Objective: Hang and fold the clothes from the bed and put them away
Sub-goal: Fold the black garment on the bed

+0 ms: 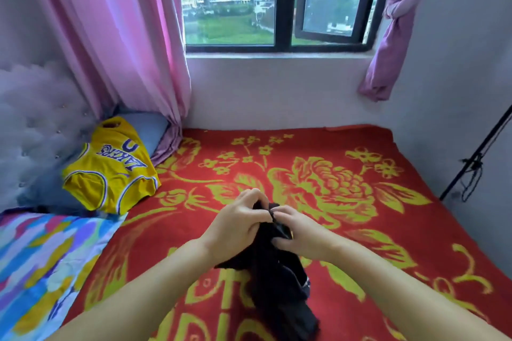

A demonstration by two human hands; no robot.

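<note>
A crumpled black fabric garment (pixel 273 279) hangs between both hands near the middle of the scene, its upper edge bunched at the fingertips and its lower part trailing toward the near edge over the red blanket with yellow flower pattern (pixel 346 188). The left hand (pixel 238 219) curls its fingers over the top of the cloth and grips it; the right hand (pixel 297 230) pinches the same bunched edge just beside it, thumb and fingers closed on the fabric. Both bare forearms reach in from the near edge, converging.

At the far left, a yellow basketball jersey with purple lettering (pixel 110 169) lies spread over a blue pillow (pixel 149 127) against a grey tufted headboard (pixel 36 124). A multicoloured patterned sheet (pixel 36 263) lies near left. Pink curtains (pixel 116 36) frame a dark-framed window (pixel 277 3) in the far wall.
</note>
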